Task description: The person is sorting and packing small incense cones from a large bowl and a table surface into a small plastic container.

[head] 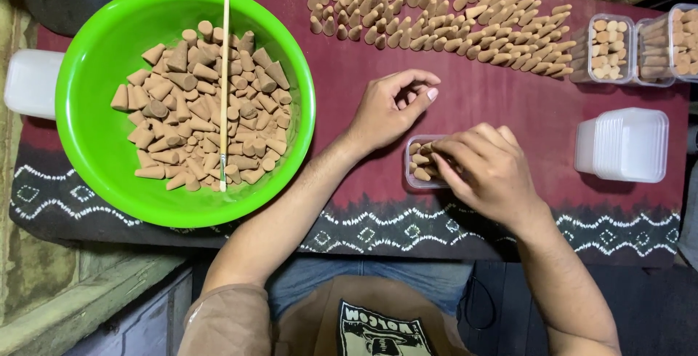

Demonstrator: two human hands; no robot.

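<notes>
Right hand (488, 170) fills the small box (416, 163) — left hand (392, 109) hovers beside.

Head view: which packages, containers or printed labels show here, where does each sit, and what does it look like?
Small clear box: under the right hand, rectangular, partly filled with brown cones.
Filled clear boxes: far right, in a row, packed with cones.
Stack of empty boxes: right of the hands, translucent white.
Green bowl: left, round, holding loose cones.
White container: left edge, behind the bowl.
Printed patch: on the person's clothing, bottom centre, black and pale.
</notes>
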